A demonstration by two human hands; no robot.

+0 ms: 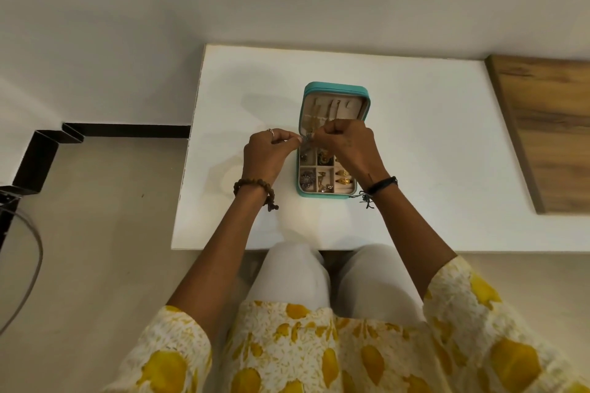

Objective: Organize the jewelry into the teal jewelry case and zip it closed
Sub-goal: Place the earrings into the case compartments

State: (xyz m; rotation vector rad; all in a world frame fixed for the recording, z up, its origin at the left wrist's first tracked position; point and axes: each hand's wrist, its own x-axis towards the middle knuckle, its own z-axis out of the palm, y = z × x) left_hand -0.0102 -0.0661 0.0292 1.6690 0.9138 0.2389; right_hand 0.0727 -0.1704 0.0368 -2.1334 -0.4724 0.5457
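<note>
The teal jewelry case (335,88) lies open on the white table (415,143), lid standing at the far side with cream hooks inside. Its cream tray holds several compartments with gold rings (344,182), a dark brooch (307,178) and small earrings (323,178). Above the case's hinge area my left hand (266,153) and my right hand (349,145) meet, fingertips pinched on a small silver-grey jewelry piece (307,141) that dangles between them. The right hand hides part of the tray's upper right compartments.
A wooden board (549,134) lies on the table's right side. The table's left edge drops to the floor, where a black metal frame (41,153) and a curved cable (28,265) sit. My knees are under the table's near edge.
</note>
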